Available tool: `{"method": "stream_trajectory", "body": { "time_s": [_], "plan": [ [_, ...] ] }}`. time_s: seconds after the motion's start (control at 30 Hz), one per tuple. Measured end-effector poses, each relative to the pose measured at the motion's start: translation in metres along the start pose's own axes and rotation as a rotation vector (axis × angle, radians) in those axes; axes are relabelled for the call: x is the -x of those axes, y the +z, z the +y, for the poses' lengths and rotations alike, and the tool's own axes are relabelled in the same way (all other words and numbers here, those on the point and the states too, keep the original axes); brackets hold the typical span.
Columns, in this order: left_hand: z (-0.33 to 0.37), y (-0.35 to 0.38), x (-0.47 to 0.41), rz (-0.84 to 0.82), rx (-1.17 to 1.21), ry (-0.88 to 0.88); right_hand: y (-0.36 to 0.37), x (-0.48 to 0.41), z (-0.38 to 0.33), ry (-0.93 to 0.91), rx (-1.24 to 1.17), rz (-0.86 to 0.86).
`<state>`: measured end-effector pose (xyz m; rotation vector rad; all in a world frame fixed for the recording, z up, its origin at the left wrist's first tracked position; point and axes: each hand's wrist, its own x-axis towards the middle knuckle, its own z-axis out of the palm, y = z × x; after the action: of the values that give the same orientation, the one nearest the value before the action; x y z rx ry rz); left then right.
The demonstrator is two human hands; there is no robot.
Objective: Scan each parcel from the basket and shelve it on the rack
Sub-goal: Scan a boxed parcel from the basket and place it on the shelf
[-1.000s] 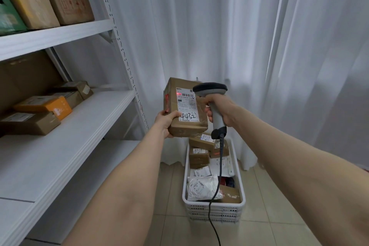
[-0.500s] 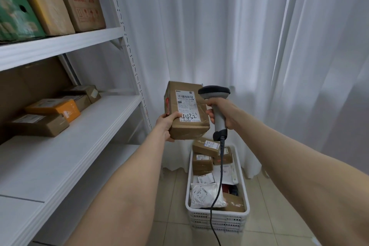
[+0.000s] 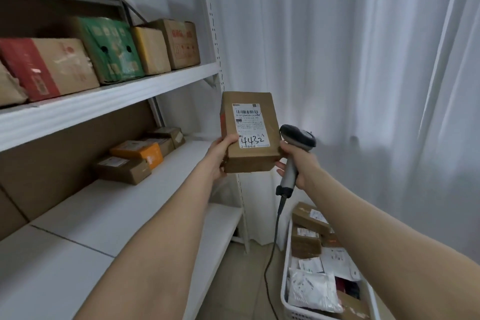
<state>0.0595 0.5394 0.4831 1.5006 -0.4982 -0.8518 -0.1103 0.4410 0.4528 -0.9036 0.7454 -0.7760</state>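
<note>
Soft daylight through curtain [image 3: 337,60], wide-angle edge distortion.

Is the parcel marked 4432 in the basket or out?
Out: the left hand holds the parcel up beside the rack, well clear of the basket.

The background is filled by white curtains [image 3: 350,60], hung in long vertical folds down to the floor [image 3: 239,291]. The floor is laid with pale beige tiles.

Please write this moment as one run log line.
left hand: holds parcel | right hand: grips scanner | basket: holds more parcels
</note>
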Motion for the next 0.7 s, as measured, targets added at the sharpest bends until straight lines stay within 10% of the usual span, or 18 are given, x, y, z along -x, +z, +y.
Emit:
{"method": "stream_trajectory", "body": {
  "time_s": [0.7],
  "plan": [
    [0.095, -0.094, 0.226, 0.35, -0.215, 0.334, 0.13, 0.143, -0.041, -0.169, -0.139, -0.264]
  ]
}}
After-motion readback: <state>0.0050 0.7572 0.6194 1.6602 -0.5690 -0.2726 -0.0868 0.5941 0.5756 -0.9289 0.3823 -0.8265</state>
